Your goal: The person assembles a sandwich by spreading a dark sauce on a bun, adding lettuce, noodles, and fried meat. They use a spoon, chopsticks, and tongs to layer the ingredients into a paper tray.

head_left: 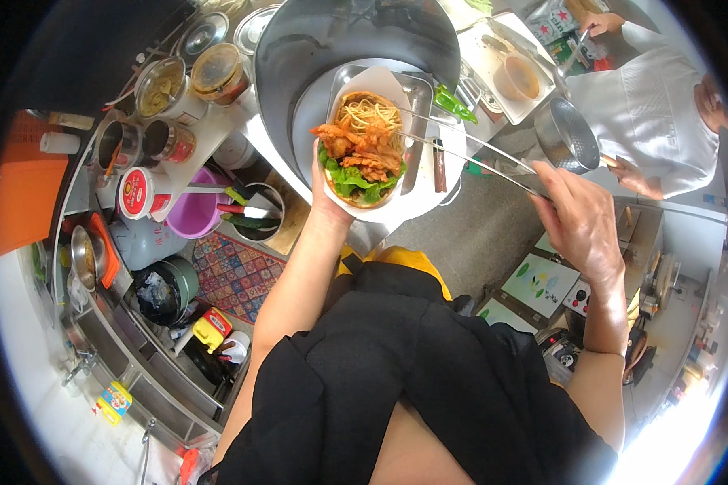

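Observation:
My left hand (325, 194) holds up a filled flatbread (332, 179) in a white paper sleeve (384, 82). Pale noodle-like strands lie at its far end, reddish-brown fried pieces in the middle and green lettuce at the near end. My right hand (576, 212) is closed round two long thin metal rods (487, 150), tongs or chopsticks. Their far ends reach the strands at the right edge of the food; whether they pinch any is too small to tell. Below the food are a metal tray (416, 153) and a white round surface (309, 121).
A tall curved metal wall (299, 48) rises behind the tray. Beside the tray lie green peppers (453, 103) and a dark-handled tool (438, 166). Another person in white (647, 105) at the right holds a metal pan (566, 133). Tubs and a purple basin (198, 212) stand left.

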`<state>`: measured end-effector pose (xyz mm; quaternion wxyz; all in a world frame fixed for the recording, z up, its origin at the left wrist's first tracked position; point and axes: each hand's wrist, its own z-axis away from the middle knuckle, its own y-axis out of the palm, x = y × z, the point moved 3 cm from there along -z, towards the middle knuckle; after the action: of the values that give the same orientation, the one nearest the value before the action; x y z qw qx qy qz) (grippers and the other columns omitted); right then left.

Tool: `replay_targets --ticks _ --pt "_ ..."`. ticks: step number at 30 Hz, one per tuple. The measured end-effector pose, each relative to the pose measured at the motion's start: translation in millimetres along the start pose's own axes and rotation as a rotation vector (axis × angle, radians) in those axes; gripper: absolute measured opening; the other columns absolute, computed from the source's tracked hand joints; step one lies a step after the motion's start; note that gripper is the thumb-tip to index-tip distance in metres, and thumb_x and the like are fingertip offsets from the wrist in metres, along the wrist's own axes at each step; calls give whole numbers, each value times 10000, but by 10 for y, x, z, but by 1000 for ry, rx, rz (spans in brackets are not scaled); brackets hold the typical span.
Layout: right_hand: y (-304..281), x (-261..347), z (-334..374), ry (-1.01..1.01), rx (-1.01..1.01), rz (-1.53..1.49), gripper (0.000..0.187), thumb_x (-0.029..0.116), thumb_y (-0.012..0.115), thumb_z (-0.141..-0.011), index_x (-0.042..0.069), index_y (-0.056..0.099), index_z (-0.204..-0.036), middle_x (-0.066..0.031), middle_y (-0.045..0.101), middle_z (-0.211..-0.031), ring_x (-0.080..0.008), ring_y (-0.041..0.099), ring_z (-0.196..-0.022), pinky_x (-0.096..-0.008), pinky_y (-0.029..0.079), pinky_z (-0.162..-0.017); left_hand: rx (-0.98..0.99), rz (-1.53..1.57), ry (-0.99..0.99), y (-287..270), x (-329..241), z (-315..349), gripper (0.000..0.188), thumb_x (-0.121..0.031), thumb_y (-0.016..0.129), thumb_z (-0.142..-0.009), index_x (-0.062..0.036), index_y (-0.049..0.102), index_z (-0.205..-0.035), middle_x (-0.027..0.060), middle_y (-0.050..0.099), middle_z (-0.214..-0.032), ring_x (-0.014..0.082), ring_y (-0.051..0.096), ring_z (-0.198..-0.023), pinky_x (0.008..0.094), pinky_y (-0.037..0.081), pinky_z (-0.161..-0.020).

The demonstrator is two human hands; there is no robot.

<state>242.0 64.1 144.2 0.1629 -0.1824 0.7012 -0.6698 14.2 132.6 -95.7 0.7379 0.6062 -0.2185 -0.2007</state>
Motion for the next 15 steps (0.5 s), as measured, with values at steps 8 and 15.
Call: replay_targets --ticks 8,15 --pt "51 84 138 16 45 -106 320 22 693 -777 4 580 -1076 -125 564 -760 -304 571 -642 -394 436 -576 -60 -46 24 148 66 52 614 -507 374 -946 -75 467 -1372 172 527 -1341 348 536 -1193 529 436 -1027" --pt "-22 272 38 -40 -89 -172 301 44 688 -791 6 581 -1069 -115 585 -762 -303 592 -662 -391 449 -557 -148 -179 64 96 133 115 657 -534 405 -921 -84 438 -1398 176 512 -1363 350 529 -1217 536 448 -1016"
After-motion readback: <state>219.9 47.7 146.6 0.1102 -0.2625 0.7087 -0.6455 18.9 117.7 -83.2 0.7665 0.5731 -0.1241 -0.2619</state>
